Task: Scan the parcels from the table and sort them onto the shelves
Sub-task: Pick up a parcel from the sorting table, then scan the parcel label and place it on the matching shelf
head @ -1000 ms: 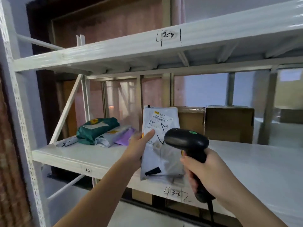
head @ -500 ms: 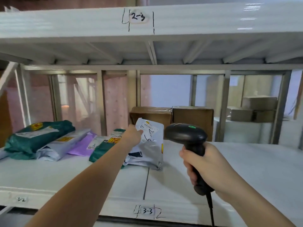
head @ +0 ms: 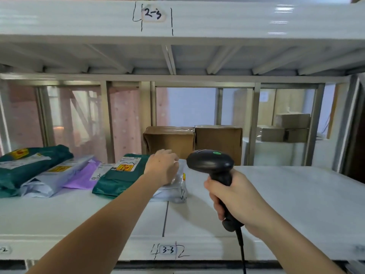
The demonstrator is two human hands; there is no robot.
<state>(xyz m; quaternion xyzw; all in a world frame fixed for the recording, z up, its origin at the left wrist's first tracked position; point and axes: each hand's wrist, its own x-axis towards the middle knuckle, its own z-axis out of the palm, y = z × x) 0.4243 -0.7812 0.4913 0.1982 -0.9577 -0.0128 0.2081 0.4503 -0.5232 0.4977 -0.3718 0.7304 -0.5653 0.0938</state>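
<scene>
Parcel — a crumpled grey-white plastic mailer — lies flat on the white shelf, touching a green parcel on its left. Left hand rests on it, grip unclear; right hand grasps a black scanner.

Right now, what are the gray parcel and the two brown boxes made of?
The gray parcel under the left hand looks like thin, glossy plastic film: it crinkles and shines. The two brown boxes look like matte cardboard, with stiff, straight edges.
</scene>
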